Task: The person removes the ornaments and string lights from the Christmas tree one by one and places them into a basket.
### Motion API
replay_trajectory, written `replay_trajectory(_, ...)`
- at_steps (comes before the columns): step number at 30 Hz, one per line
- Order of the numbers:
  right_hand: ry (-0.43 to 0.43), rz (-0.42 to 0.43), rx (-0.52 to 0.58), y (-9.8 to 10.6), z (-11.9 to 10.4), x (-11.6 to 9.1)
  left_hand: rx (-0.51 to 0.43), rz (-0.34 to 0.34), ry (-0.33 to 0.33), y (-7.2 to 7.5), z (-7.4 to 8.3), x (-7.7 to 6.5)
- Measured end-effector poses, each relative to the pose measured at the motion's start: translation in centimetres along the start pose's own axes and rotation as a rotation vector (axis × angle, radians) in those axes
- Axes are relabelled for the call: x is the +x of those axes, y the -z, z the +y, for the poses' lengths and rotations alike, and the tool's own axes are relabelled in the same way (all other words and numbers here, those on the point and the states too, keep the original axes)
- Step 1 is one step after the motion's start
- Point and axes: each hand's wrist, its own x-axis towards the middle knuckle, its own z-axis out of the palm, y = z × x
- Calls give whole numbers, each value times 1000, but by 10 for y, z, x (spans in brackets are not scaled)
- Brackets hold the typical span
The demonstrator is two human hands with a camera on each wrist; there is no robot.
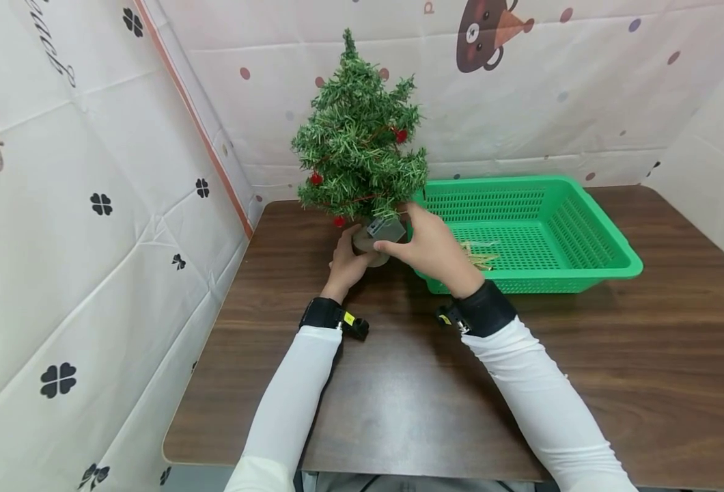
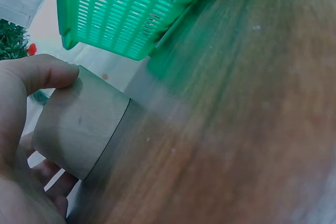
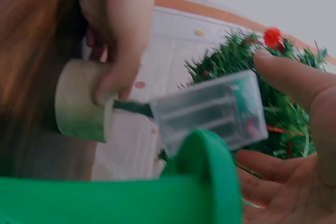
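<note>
A small artificial Christmas tree (image 1: 362, 130) with red ornaments stands on a round wooden base (image 2: 81, 124) at the back left of the table. My left hand (image 1: 346, 263) grips that base, thumb along its upper edge and fingers round the far side. Beside the trunk, just above the base, is a clear-grey battery box (image 3: 210, 111). My right hand (image 1: 432, 249) holds the box between thumb and fingers, which lie at opposite edges of it. The box's slots face the camera in the right wrist view. Branches partly hide the right fingertips in the head view.
A green plastic basket (image 1: 589, 273) stands right beside the tree, under the right wrist, with several thin gold-coloured pieces (image 1: 481, 260) inside. The brown wooden table (image 1: 399, 389) meets patterned cloth (image 1: 122, 225) at the left and back.
</note>
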Motion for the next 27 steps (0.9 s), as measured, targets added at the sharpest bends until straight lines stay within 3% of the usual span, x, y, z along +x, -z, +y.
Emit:
replay_trajectory(8, -22, 54, -80, -18, 0, 3, -11, -6, 1, 1, -1, -1)
replay_trajectory(16, 58, 186, -106, -27, 2, 7, -30, -3, -2, 1, 0, -1)
replay_trajectory(27, 24, 226, 59, 3, 1, -1, -48, 30, -12, -3, 1, -1)
